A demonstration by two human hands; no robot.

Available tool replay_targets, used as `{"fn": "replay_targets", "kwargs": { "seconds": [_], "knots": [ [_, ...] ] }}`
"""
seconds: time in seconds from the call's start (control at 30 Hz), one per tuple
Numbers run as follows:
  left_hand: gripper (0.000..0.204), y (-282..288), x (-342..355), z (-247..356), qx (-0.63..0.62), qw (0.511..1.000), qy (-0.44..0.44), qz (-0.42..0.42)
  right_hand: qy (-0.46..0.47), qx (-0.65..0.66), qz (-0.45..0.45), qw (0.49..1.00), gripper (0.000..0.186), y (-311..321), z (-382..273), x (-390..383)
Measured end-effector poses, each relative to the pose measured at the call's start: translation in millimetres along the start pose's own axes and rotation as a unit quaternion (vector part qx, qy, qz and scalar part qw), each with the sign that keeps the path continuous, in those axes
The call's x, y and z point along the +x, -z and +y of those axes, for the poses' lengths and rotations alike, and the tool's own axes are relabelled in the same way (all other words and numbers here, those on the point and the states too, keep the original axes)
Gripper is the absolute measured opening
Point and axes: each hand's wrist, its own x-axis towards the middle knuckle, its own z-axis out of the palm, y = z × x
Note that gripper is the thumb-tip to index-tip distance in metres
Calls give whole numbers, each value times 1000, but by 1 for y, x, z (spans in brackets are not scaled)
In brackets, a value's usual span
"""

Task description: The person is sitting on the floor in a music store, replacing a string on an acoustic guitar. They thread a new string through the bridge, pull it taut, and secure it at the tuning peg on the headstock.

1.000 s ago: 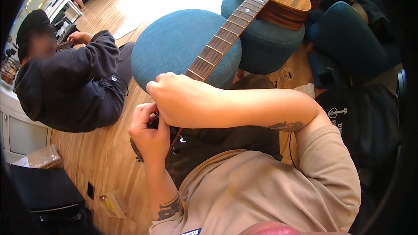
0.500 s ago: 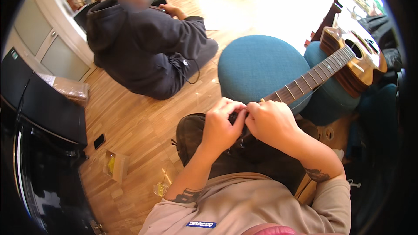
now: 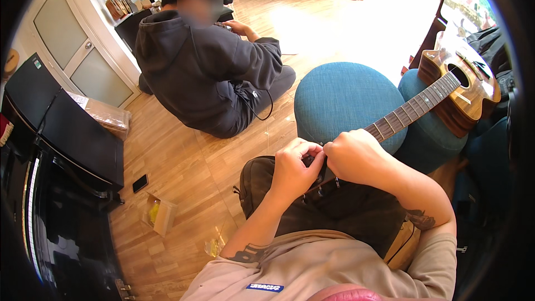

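Observation:
An acoustic guitar (image 3: 412, 110) lies with its body on a blue stool at the right and its neck slanting down to my lap. My left hand (image 3: 298, 163) is at the headstock end, thumb and fingers pinched together. Against its fingertips sits my right hand (image 3: 356, 157), curled closed with the back of the hand up. Whatever the fingertips pinch is too small or hidden to name. Part of the dark headstock and a few tuning pegs (image 3: 320, 191) show below the hands, over my dark trousers. No strings can be made out along the fretboard.
A round blue stool (image 3: 348, 100) stands under the neck. Ahead on the left a person in a dark hoodie (image 3: 195, 72) sits on the floor. A black piano (image 3: 67, 217), a phone (image 3: 140, 183) and an open cardboard box (image 3: 160, 215) are at the left.
The view has tilted up slightly, so the scene sits lower and farther right. My hands stay together at the headstock; the right hand is curled a little more over it.

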Motion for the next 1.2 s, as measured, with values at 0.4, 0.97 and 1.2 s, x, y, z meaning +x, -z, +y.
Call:
{"fn": "replay_targets", "kwargs": {
  "seconds": [0.4,0.97,1.2],
  "knots": [
    [8,-1,-5,-2,13,999,-36,-28,97,8,-94,991,16,18,12,27],
    [15,2,-3,2,31,999,-7,-43,123,278,-102,947,17,3,54,41],
    [34,16,-18,-7,74,990,117,-37,171,243,-155,942,21,7,48,67]
  ]
}}
